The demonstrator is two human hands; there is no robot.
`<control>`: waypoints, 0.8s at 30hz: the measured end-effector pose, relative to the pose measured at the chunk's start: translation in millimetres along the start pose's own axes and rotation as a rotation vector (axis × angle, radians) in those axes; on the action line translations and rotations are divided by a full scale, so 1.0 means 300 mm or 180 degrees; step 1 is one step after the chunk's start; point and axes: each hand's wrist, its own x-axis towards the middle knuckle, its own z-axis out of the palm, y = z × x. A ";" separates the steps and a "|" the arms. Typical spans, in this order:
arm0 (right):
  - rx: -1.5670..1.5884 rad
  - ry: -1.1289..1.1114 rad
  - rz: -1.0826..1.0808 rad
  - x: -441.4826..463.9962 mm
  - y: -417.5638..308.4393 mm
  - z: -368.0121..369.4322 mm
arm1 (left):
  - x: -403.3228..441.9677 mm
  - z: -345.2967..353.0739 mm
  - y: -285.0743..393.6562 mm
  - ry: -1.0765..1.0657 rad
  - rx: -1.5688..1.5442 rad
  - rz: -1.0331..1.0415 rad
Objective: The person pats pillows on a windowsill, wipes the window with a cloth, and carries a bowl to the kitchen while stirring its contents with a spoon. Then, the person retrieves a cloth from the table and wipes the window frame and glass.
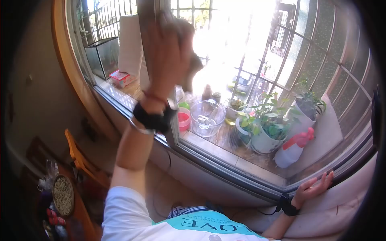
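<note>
Several potted plants (272,122) crowd the ledge (225,152); left grip (173,46) clutches cloth (194,69), right grip (313,188) open.

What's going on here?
One person is at a window. Their raised left hand grips a dark cloth at the upright frame; that area is blurred, so contact is unclear. Their right hand is open, palm up, by the bottom rail. Behind the glass, potted plants, a clear bowl and a spray bottle stand on the ledge.
</note>
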 end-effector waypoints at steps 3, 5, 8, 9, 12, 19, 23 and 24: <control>0.0009 -0.0024 0.0022 -0.001 -0.007 -0.001 | 0.070 -0.003 -0.016 0.0247 -0.0113 -0.0132; 0.0051 -0.0009 0.0010 -0.020 -0.007 0.000 | 0.019 0.002 -0.011 0.0208 0.0011 -0.0123; 0.0093 0.0049 -0.0005 -0.045 -0.009 0.006 | -0.273 0.012 0.009 -0.0069 -0.0188 -0.0281; 0.0066 0.0080 -0.0030 -0.051 -0.009 0.005 | -0.409 -0.001 0.027 -0.0381 -0.0303 -0.0306; 0.0002 -0.0034 0.0050 -0.053 -0.025 -0.004 | -0.855 -0.031 0.173 -0.0764 -0.1126 -0.1616; 0.0002 0.0031 0.0006 -0.052 -0.024 0.003 | -0.857 -0.101 0.196 -0.1526 -0.0532 -0.0920; -0.0092 0.0033 -0.0029 -0.048 -0.025 0.004 | -0.360 -0.059 0.117 -0.0728 -0.0088 -0.0504; -0.0064 0.0014 0.0005 -0.051 -0.024 0.002 | -0.243 -0.040 0.104 -0.0392 -0.0339 -0.0712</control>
